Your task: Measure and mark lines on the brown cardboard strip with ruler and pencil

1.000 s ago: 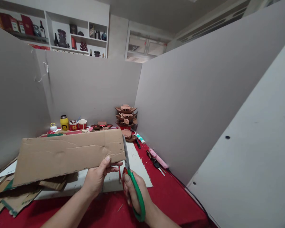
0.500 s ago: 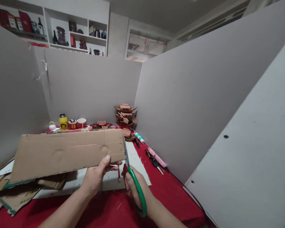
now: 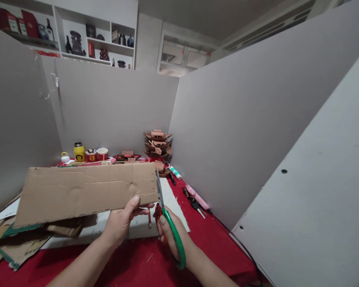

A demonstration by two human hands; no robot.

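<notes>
Evidently a trimming step: the left hand, thumb uppermost, is clamped on the lower edge of a cardboard strip raised above the table; the right hand grips green-handled scissors. The blades lie along the strip's right end; whether they bite cannot be told. Any further cut would call for a steady strip and blades aligned with that end.
</notes>
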